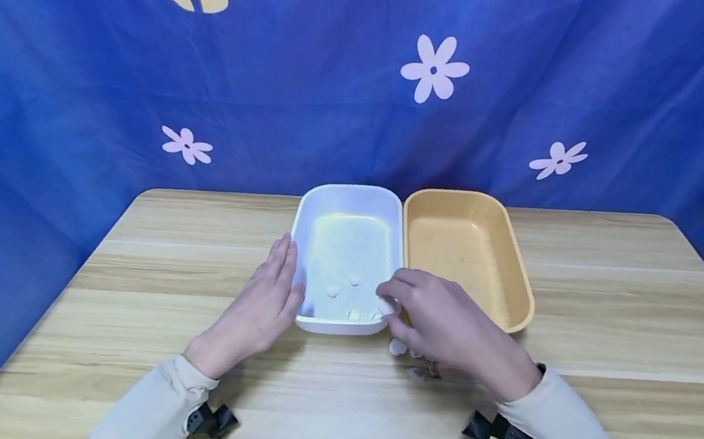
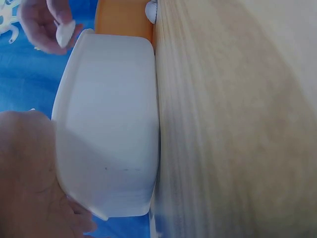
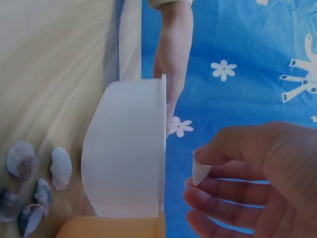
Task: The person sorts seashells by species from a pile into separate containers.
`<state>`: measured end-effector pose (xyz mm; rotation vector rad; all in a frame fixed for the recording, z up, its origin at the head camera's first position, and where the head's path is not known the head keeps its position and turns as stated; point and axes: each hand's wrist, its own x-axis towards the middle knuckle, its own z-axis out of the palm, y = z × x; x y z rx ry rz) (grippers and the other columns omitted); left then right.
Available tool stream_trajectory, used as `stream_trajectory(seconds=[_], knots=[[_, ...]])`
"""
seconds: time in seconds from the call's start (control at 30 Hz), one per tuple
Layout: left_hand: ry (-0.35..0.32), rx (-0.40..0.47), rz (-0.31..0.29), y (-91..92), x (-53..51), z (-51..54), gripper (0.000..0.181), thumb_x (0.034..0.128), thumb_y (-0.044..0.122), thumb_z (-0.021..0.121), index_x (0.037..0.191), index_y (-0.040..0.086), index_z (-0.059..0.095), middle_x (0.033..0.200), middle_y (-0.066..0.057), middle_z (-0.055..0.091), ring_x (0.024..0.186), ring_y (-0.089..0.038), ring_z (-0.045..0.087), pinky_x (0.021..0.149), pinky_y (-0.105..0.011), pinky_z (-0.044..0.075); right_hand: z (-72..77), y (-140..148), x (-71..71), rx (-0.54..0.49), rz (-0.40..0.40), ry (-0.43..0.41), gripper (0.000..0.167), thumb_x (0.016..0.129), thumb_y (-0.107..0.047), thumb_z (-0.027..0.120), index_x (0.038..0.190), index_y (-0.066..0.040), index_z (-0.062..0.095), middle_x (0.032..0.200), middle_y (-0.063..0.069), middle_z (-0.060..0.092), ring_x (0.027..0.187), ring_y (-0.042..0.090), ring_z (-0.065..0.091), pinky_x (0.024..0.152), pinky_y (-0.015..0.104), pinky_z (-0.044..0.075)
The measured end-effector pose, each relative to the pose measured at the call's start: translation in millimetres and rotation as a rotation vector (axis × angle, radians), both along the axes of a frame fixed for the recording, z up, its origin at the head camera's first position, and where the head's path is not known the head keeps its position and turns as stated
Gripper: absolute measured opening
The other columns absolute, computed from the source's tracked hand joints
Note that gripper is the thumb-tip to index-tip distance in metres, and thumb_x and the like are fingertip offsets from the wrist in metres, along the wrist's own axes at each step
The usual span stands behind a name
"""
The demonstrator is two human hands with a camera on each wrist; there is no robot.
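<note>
My right hand (image 1: 436,315) pinches a small white seashell (image 3: 200,172) between thumb and fingertips, over the near right corner of the white bin (image 1: 309,323). At that bin's left side, my left hand (image 1: 260,304) rests against the rim with fairly straight fingers. Several pale shells (image 1: 333,290) lie on the bin's floor toward the near end. Beneath my right hand, on the table, is a loose group of ribbed shells, among them a white one (image 3: 61,168) and a greyish-brown one (image 3: 21,160); the hand partly hides them in the head view.
An orange bin (image 1: 517,275) stands directly against the white bin's right side. Both sit near the back edge of the wooden table (image 1: 619,305). Behind the table hangs a blue cloth (image 1: 318,78) printed with flowers.
</note>
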<state>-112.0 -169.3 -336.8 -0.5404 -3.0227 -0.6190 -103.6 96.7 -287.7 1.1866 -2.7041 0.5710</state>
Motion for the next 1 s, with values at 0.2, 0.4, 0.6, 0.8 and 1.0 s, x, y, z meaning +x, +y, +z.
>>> stream_trajectory(seconds=[0.2, 0.4, 0.6, 0.8, 1.0], knots=[[-0.002, -0.002, 0.003, -0.9, 0.2, -2.3, 0.06, 0.1034, 0.021, 0.031, 0.147, -0.015, 0.009, 0.157, -0.03, 0.001, 0.145, -0.041, 0.003, 0.116, -0.055, 0.014, -3.4, -10.1, -10.4, 0.029, 0.007, 0.008, 0.02, 0.086, -0.012, 0.067, 0.104, -0.007, 0.071, 0.094, 0.0, 0.065, 0.076, 0.009, 0.057, 0.065, 0.024, 0.051], [0.012, -0.003, 0.003, -0.8, -0.6, -2.7, 0.061, 0.1031, 0.021, 0.033, 0.147, -0.015, 0.01, 0.157, -0.029, 0.002, 0.145, -0.042, 0.005, 0.116, -0.054, 0.014, -5.9, -19.1, -16.2, 0.053, -0.007, 0.02, 0.018, 0.086, -0.012, 0.067, 0.103, -0.008, 0.07, 0.092, 0.0, 0.063, 0.075, 0.011, 0.057, 0.062, 0.025, 0.05], [0.002, -0.015, 0.007, -1.2, -0.2, -0.8, 0.062, 0.1034, 0.024, 0.032, 0.148, -0.014, 0.011, 0.158, -0.027, 0.002, 0.146, -0.039, 0.004, 0.117, -0.052, 0.013, -7.6, -24.7, -21.4, 0.08, -0.025, -0.005, 0.019, 0.086, -0.013, 0.067, 0.104, -0.007, 0.07, 0.096, 0.002, 0.065, 0.079, 0.013, 0.059, 0.066, 0.027, 0.052], [0.011, -0.017, -0.002, -1.1, 0.4, 0.6, 0.062, 0.103, 0.024, 0.031, 0.148, -0.013, 0.012, 0.158, -0.026, 0.002, 0.146, -0.038, 0.004, 0.118, -0.051, 0.013, -12.3, -32.1, -29.7, 0.097, -0.022, -0.007, 0.014, 0.085, -0.01, 0.068, 0.099, -0.009, 0.071, 0.087, 0.0, 0.062, 0.072, 0.012, 0.055, 0.06, 0.027, 0.049], [0.004, -0.021, 0.0, -1.0, 1.1, 0.9, 0.061, 0.1025, 0.023, 0.032, 0.148, -0.014, 0.013, 0.158, -0.026, 0.002, 0.146, -0.037, 0.003, 0.117, -0.051, 0.014, -17.9, -37.4, -35.1, 0.112, -0.01, -0.027, 0.01, 0.085, -0.009, 0.067, 0.094, -0.009, 0.07, 0.082, -0.001, 0.058, 0.069, 0.013, 0.052, 0.058, 0.027, 0.047]])
